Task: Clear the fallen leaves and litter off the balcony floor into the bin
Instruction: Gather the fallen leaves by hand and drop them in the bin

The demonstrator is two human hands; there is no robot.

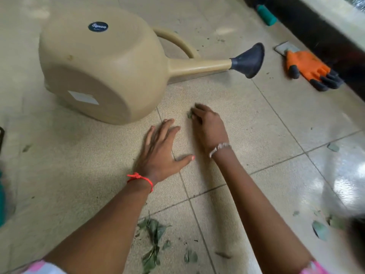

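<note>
My right hand [210, 125] reaches over the beige tiled floor [246, 119], and its curled fingers pinch a small green leaf [189, 115] against the tile. Beside it, my left hand [161, 151] lies flat on the floor with its fingers spread and holds nothing. A heap of green leaves [153, 240] lies on the tiles between my forearms. More leaf bits [320, 230] lie at the lower right, one more leaf [333, 147] sits at the right, and a small scrap [26, 148] at the left. No bin is clearly in view.
A beige watering can [102, 64] lies tipped on its side just beyond my hands, its dark rose [249, 60] pointing right. An orange and black work glove [310, 70] lies at the upper right beside a dark wall base [316, 26]. A teal handle [266, 14] lies at the top.
</note>
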